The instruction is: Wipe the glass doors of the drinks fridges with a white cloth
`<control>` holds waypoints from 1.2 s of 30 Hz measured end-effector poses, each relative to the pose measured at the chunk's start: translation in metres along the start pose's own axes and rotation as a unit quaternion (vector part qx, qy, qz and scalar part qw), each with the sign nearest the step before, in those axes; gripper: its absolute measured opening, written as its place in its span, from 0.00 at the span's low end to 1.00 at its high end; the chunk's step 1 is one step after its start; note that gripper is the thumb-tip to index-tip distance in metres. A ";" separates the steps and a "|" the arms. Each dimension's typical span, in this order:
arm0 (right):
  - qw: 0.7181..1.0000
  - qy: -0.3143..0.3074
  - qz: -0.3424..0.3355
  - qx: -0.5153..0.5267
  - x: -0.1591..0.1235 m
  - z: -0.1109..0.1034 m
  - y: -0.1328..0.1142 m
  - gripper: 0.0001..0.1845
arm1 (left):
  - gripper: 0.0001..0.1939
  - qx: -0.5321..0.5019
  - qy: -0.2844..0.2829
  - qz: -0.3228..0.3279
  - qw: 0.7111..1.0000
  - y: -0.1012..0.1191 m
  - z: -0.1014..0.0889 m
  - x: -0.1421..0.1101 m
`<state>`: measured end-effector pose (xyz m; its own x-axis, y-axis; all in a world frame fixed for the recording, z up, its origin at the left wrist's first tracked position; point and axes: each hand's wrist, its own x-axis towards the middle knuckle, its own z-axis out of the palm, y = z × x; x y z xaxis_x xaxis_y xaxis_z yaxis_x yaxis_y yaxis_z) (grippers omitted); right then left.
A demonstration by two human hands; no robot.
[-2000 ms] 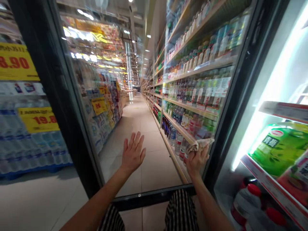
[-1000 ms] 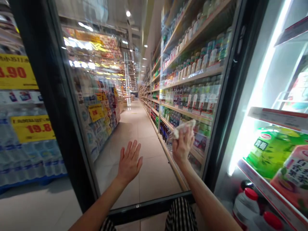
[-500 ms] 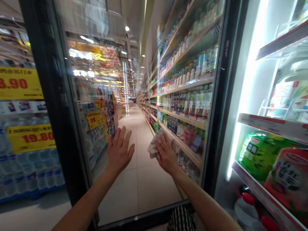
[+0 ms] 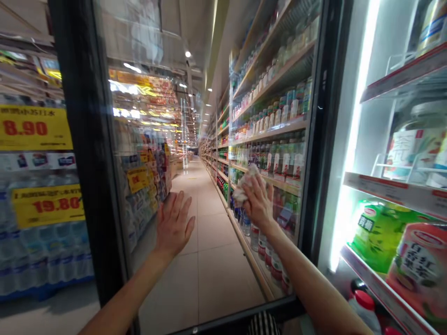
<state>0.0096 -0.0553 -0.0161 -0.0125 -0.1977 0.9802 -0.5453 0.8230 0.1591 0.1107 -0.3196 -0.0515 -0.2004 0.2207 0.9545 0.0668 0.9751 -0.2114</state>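
In the head view, a dark-framed glass door (image 4: 199,223) fills the middle, an aisle showing through or mirrored in it. Fingers stretched and spread, my left hand (image 4: 173,223) lies flat at the glass, left of centre, holding nothing. My right hand (image 4: 259,200), higher and further right, presses a crumpled whitish cloth (image 4: 247,184) to the pane under its fingers. The black door frame (image 4: 82,153) runs upright left of my hands. Part of the cloth is hidden behind the right hand.
At the right stands a lit cooler, its shelf edge (image 4: 394,186) close to my right arm, with a green pouch (image 4: 375,230), a red drink pack (image 4: 419,265) and a red-capped bottle (image 4: 365,302). Packed bottled water (image 4: 45,242) and yellow price signs (image 4: 49,204) stand at the left.
My right hand has slid the cloth up and to the right across the glass. My left hand stays in nearly the same place. The view has shifted slightly.
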 end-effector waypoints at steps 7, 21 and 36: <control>0.969 0.106 0.223 -0.023 0.033 0.003 0.012 0.27 | 0.31 0.020 0.031 -0.078 0.996 -0.023 -0.015 0.040; 0.994 0.054 0.097 0.006 0.072 0.004 -0.028 0.26 | 0.33 0.031 0.045 -0.036 0.998 -0.033 -0.019 0.044; 0.981 -0.038 -0.174 0.080 0.083 0.020 -0.103 0.26 | 0.32 0.024 0.009 -0.064 0.998 -0.064 -0.040 0.041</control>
<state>0.0479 -0.1678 0.0468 0.1394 -0.4964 0.8568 -0.6516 0.6055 0.4568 0.1375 -0.3741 0.0097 -0.1868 0.0942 0.9779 -0.0057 0.9953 -0.0970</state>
